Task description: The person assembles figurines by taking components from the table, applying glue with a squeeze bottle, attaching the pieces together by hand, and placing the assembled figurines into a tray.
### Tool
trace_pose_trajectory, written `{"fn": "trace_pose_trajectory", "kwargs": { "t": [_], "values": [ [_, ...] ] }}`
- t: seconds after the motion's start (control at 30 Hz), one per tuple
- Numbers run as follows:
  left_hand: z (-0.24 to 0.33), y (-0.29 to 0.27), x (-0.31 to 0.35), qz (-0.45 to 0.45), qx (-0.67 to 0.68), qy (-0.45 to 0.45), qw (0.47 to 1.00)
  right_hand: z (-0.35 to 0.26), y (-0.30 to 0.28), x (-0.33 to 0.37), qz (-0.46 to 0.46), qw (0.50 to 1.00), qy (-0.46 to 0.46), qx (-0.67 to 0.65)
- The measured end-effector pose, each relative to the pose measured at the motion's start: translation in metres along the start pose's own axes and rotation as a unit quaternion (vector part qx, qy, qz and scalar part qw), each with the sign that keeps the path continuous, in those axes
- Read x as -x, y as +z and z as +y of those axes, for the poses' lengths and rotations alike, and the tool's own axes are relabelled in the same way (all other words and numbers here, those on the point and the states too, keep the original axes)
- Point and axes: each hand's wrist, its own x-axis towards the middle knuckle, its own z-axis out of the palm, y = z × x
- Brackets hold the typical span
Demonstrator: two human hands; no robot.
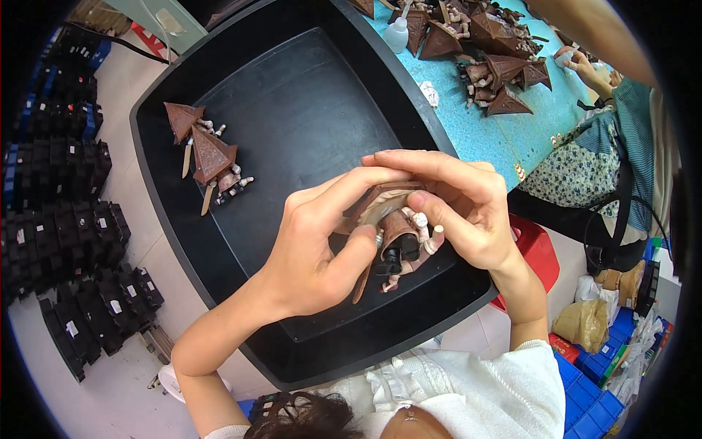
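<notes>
Over the near right part of a large black tray [292, 110], both my hands are closed around a small painted figurine [398, 233]. It has brown clothing, black boots and a brown angular piece with a pale inside. My left hand [314, 241] grips its left side, thumb pressed near the middle. The right hand [468, 205] wraps over its top and right side, the thumb on the pale inside. My fingers hide part of the figurine. Inside the tray at the left lie two similar figurines [214, 156] with brown, pointed, pyramid-like pieces.
Several more figurines [504, 69] crowd a turquoise table [468, 135] at the upper right, beside a white squeeze bottle [396, 35]. Another person's hand [581, 67] holds a small white object there. Black bins [58, 241] are stacked at the left; blue crates [589, 395] stand lower right.
</notes>
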Motion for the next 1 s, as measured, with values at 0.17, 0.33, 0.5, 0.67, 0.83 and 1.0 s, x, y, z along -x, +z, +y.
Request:
{"fn": "trace_pose_trajectory", "kwargs": {
  "t": [0.17, 0.33, 0.5, 0.67, 0.83, 1.0],
  "values": [
    [0.005, 0.006, 0.007, 0.013, -0.017, -0.013, 1.000, -0.008, 0.004, 0.006, 0.004, 1.000, 0.003, 0.017],
    [0.018, 0.010, 0.007, 0.026, -0.096, -0.015, 0.995, -0.023, 0.006, 0.010, 0.013, 0.999, 0.015, 0.046],
    [0.014, 0.004, 0.001, 0.077, -0.093, -0.070, 0.990, 0.007, -0.054, -0.061, 0.249, 0.951, -0.061, 0.173],
    [0.023, 0.005, 0.000, 0.037, -0.108, -0.074, 0.991, 0.062, -0.082, -0.142, 0.223, 0.823, 0.000, 0.523],
    [0.027, 0.003, -0.008, 0.024, -0.122, -0.027, 0.992, 0.100, -0.090, -0.142, 0.191, 0.791, -0.021, 0.580],
    [0.035, -0.004, 0.002, 0.021, -0.099, -0.009, 0.995, -0.056, -0.078, -0.176, 0.143, 0.882, -0.122, 0.433]
  ]
}}
